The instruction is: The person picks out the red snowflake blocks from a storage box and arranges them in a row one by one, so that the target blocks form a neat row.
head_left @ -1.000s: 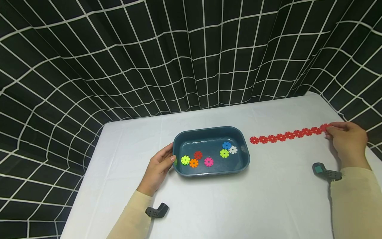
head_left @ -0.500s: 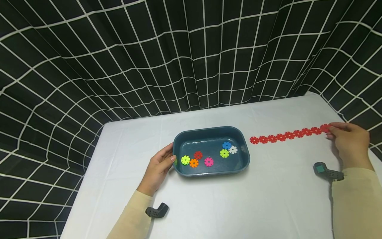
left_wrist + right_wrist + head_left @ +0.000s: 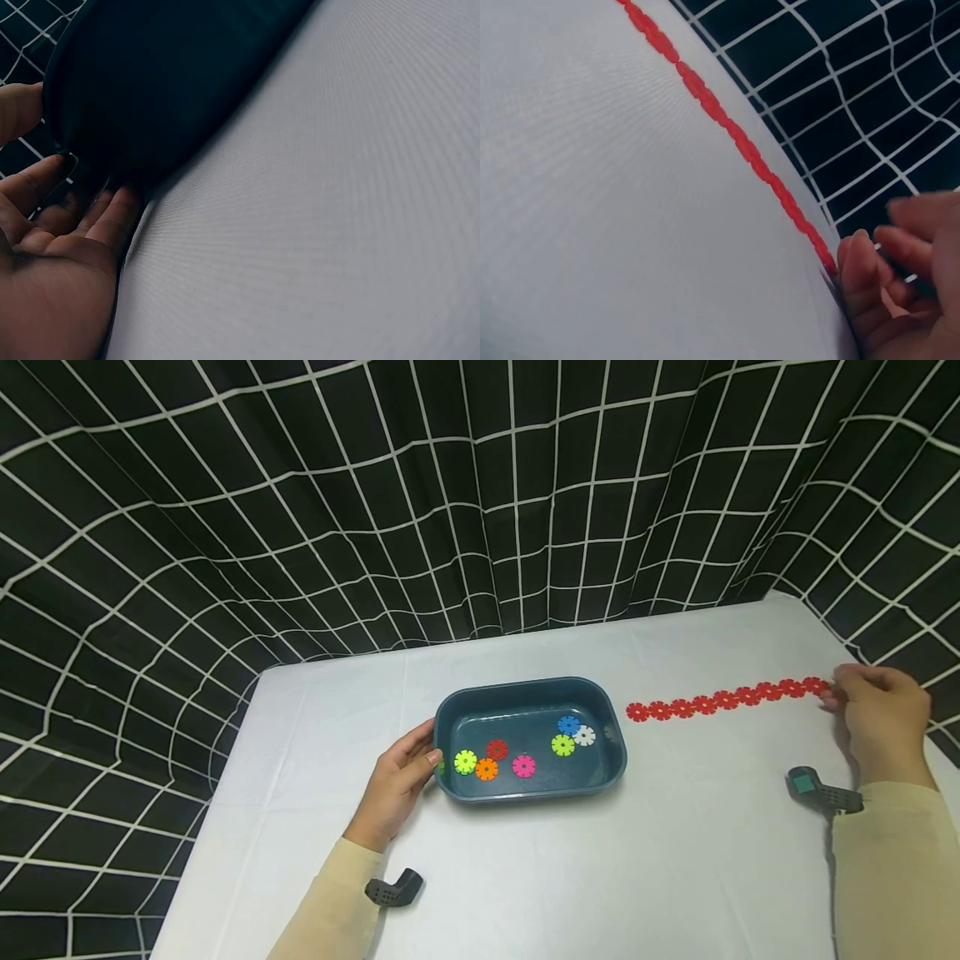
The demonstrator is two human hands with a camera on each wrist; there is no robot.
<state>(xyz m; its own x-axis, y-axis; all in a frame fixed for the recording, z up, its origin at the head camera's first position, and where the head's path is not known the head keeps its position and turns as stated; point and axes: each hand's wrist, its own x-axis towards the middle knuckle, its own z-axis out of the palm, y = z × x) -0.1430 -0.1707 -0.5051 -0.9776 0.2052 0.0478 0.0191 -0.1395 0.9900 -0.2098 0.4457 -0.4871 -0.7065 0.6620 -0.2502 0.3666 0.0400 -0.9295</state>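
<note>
My left hand point(image 3: 393, 785) grips the left end of a dark blue-green plastic tray point(image 3: 531, 795), thumb at the rim and fingers along the outer wall. In the left wrist view, the fingers point(image 3: 112, 217) lie under the tray's edge. A row of red notched discs point(image 3: 726, 699), linked like a chain, lies flat on the white cloth right of the tray. At its right end is my right hand point(image 3: 885, 718), holding nothing, its fingertips right beside the last disc. The right wrist view has the thumb point(image 3: 859, 277) next to the chain's end, with the other fingers loosely bent.
Inside the tray lie loose discs: yellow-green point(image 3: 465, 762), orange point(image 3: 487, 769), red point(image 3: 497, 749), pink point(image 3: 524, 767), blue point(image 3: 568, 725) and white point(image 3: 585, 735). A black curtain point(image 3: 517, 527) with white grid lines surrounds the white-covered table point(image 3: 585, 877).
My right hand has let go of the chain's end disc, which now lies lower, and has drawn slightly right. The left hand and tray stay put.
</note>
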